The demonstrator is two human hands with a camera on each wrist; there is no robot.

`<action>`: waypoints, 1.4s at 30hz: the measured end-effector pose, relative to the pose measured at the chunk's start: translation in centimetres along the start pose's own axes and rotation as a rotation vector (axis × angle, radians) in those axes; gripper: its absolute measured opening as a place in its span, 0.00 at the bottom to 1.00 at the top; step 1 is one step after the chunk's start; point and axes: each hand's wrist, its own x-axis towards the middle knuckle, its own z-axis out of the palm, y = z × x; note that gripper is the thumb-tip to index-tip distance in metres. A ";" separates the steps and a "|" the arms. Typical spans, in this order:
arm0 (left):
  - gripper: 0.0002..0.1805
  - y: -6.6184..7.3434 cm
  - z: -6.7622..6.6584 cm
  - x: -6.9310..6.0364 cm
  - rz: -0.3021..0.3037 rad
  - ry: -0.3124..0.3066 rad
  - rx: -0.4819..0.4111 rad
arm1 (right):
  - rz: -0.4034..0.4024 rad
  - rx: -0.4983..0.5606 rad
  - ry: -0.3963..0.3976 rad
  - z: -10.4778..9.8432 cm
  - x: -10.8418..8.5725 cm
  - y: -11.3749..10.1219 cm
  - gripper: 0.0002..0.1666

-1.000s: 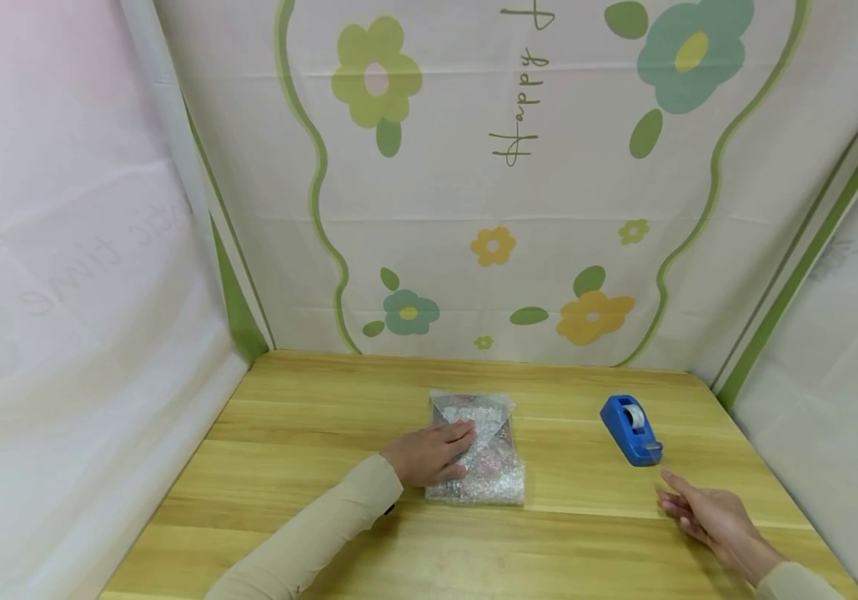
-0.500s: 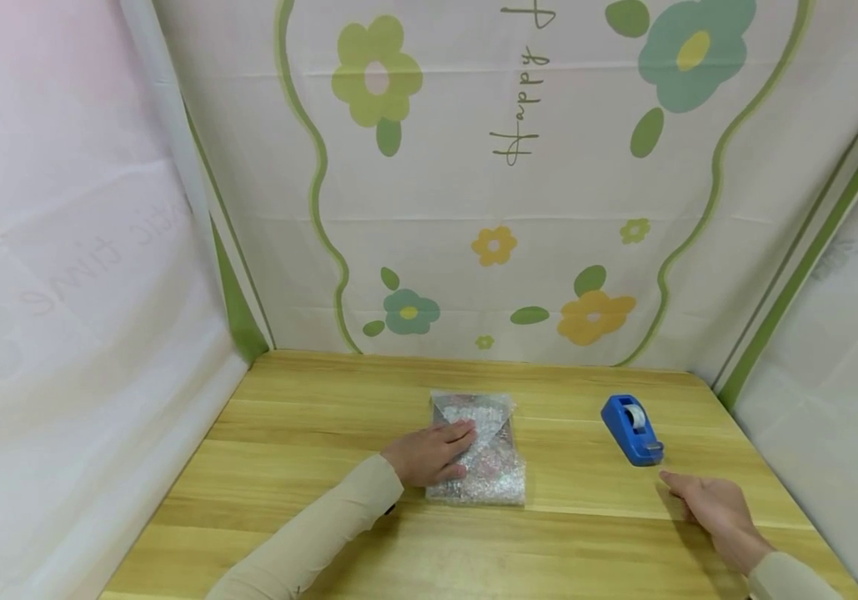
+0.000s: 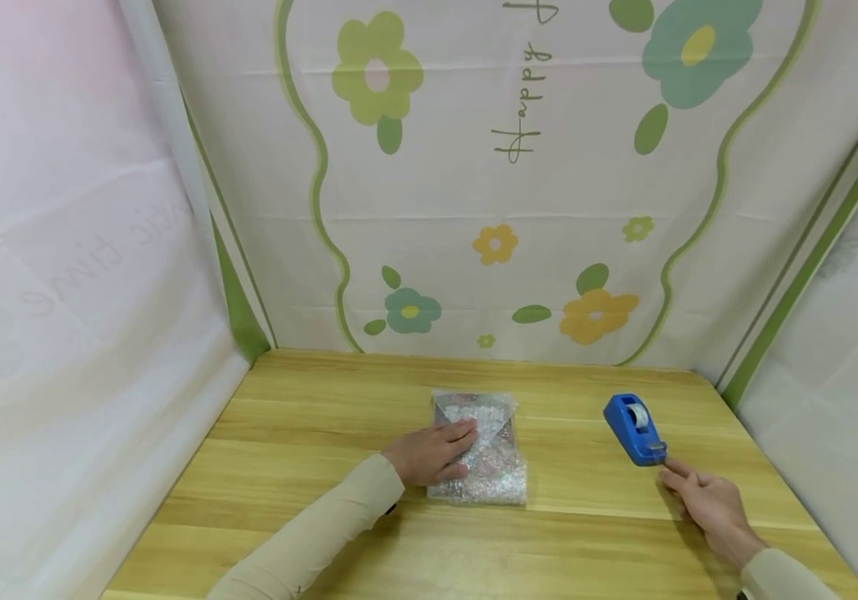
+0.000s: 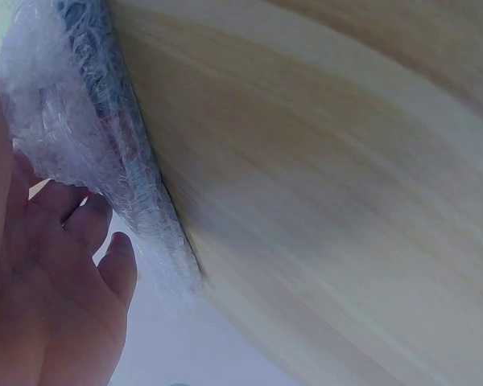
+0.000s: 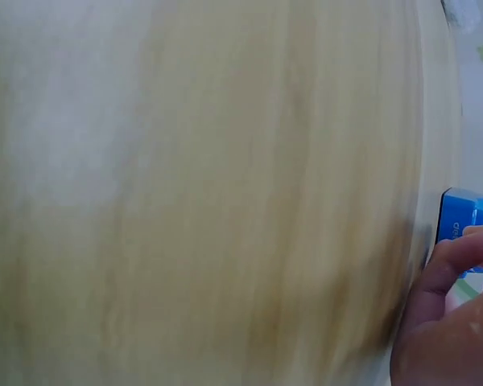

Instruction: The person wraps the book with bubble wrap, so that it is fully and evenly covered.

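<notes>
A flat package in bubble wrap [image 3: 499, 479] lies on the wooden table, its upper flap folded to a point. My left hand [image 3: 429, 456] rests on its left side, fingers laid over the flap; the left wrist view shows the wrap [image 4: 48, 104] beside that hand [image 4: 56, 297]. To the right stands a blue tape dispenser [image 3: 633, 433] with a roll of clear tape [image 3: 637, 416]. At its front cutting end, my right hand [image 3: 712, 506] has thumb and index finger together, pinching the tape's end, which is hardly visible. The right wrist view catches the dispenser [image 5: 463, 213] partly behind the fingers.
The wooden table [image 3: 308, 533] reaches back to a hanging cloth [image 3: 436, 192] printed with flowers and "Happy". Pale cloths hang at left [image 3: 83, 333] and right [image 3: 841, 375]. Bare wood separates the package from the dispenser.
My right hand has moved up to the dispenser's front end, its thumb and index finger coming together there. The left hand and the package have stayed in place.
</notes>
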 end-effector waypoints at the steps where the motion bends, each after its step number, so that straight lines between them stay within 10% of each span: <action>1: 0.37 0.0 0.0 0.0 0.002 0.003 0.000 | -0.003 0.005 0.004 0.0 -0.1 0.0 0.28; 19: 0.38 -0.1 0.6 0.0 -0.009 -0.005 0.037 | -0.115 -0.108 0.004 0.0 0.3 0.4 0.29; 31: 0.38 -0.2 0.2 0.1 0.010 0.012 0.014 | -0.158 -0.373 -0.387 -5.8 -1.5 -4.1 0.36; 42: 0.38 -0.1 0.6 0.2 0.003 0.007 0.026 | -0.234 -0.458 -0.567 -8.5 -2.5 -10.4 0.32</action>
